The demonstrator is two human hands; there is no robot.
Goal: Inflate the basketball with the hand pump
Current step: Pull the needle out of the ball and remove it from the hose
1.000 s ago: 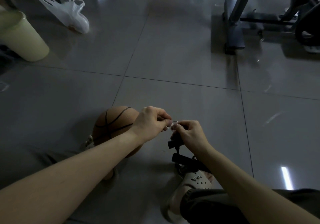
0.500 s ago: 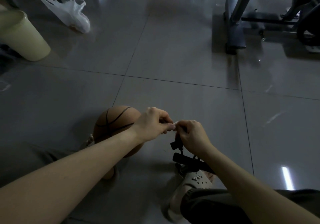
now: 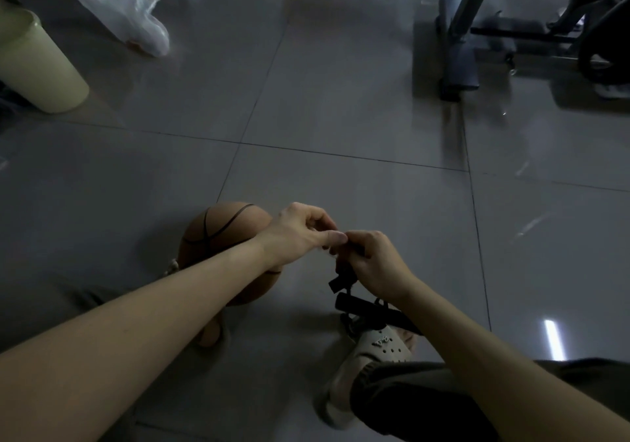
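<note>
One relation to log first: placing the basketball [image 3: 221, 233] on the floor [image 3: 341, 117], low and to the left of both hands, partly hidden behind the left forearm crossing in front of it. Finding no valve on the visible face; cannot tell where it is pointing.

Reading the left hand [image 3: 296, 237] as the nearer one to the ball, hovering just above its right shoulder and not touching it. Fingertips pinching closed at the meeting point of the two hands; cannot tell what is pinched, too small and too dim.

Reading the right hand [image 3: 371, 264] as closed, gripping the black upper end of the hand pump [image 3: 368, 312]. Tracing the pump's long axis down and rightward from that grip toward the pale shoe [image 3: 381, 346], so angling away from the ball rather than at it.

Judging the step as fitting or tightening the pump tip, with no pumping begun. Expecting the coming move to need the tip swinging leftward and down to the ball, and the ball probably turning to bring its valve up.

Noting farther out, well apart: a pale bucket [image 3: 37, 66], a plastic bag [image 3: 136, 28], a metal frame [image 3: 456, 49].
</note>
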